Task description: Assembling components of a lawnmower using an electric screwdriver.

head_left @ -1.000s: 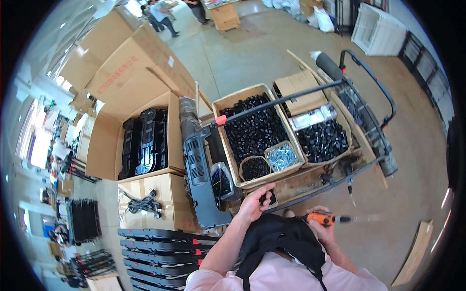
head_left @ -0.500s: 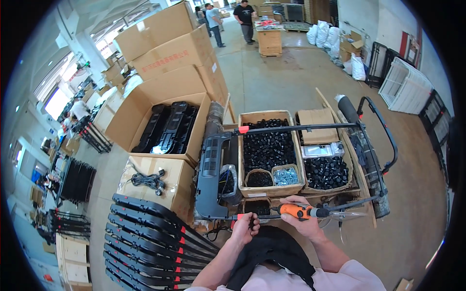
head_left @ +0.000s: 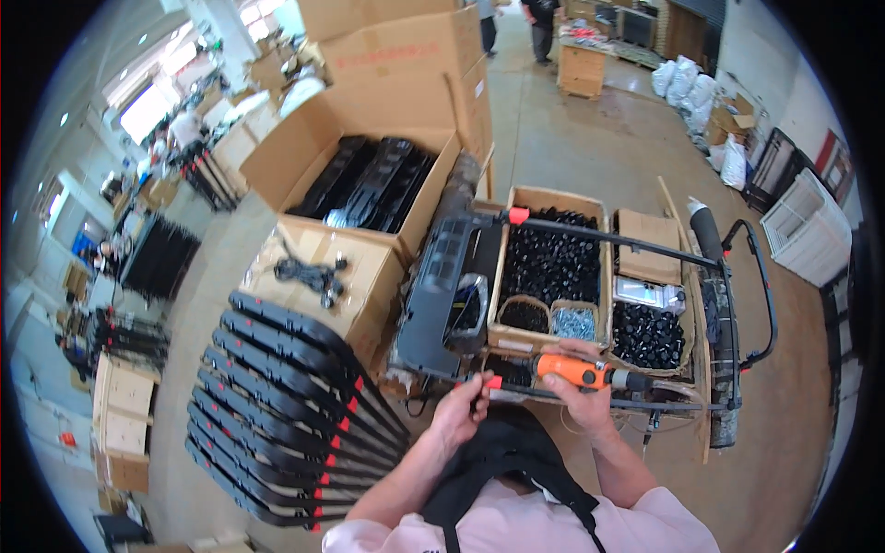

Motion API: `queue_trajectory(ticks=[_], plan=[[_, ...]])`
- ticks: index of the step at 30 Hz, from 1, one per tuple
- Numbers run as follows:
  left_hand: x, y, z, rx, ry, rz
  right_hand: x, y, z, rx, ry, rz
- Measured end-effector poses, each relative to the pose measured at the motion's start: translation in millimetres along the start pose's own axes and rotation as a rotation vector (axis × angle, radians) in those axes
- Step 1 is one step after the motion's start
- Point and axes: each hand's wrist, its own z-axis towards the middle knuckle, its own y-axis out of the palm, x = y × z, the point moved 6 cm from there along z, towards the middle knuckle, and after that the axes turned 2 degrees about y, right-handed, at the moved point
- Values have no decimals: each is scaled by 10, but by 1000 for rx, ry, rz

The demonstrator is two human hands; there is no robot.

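Observation:
My right hand (head_left: pixel 583 398) is wrapped round an orange electric screwdriver (head_left: pixel 579 370). The tool lies nearly level over the near bar of a black tubular frame (head_left: pixel 636 404), its black end towards the right. Beside a red clip (head_left: pixel 494 382) on that bar is my left hand (head_left: pixel 461 407), its fingers pinched together; what they hold, if anything, is too small to make out. A dark plastic housing (head_left: pixel 435 304) forms the frame's left side. Another red clip (head_left: pixel 518 216) marks the far bar, and a bent black handle (head_left: pixel 772 313) stands out at the right.
Under the frame, an open carton (head_left: pixel 604 276) holds black knobs and silver screws, next to more black knobs (head_left: pixel 648 335). On the left are stacked black legs with red clips (head_left: pixel 277 387), a cable (head_left: pixel 312 276) on a closed box, and a large carton (head_left: pixel 433 184) of black housings. People stand far off.
My left hand has moved forward to the red clip on the near bar. The screwdriver has shifted slightly forward in my right hand. The whole view has swung, moving the scene mostly rightward.

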Motion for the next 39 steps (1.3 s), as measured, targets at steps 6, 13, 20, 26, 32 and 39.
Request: queue_trajectory(ticks=[6, 13, 20, 26, 32, 39], plan=[[390, 299, 175, -67, 83, -363, -130, 343, 247, -75, -27, -19], [490, 323, 365, -73, 126, -573, 101, 632, 449, -150, -82, -62], [647, 210, 553, -20, 97, -634, 271, 787, 686, -151, -14, -84], [956, 155, 738, -42, 57, -660, 377, 1019, 1004, -115, 0, -95], [1325, 49, 872, -27, 78, -678, 468, 1331, 1433, -98, 48, -139], [1535, -265, 996, 42, 102, -444, 654, 1755, 2216, -128, 100, -299]])
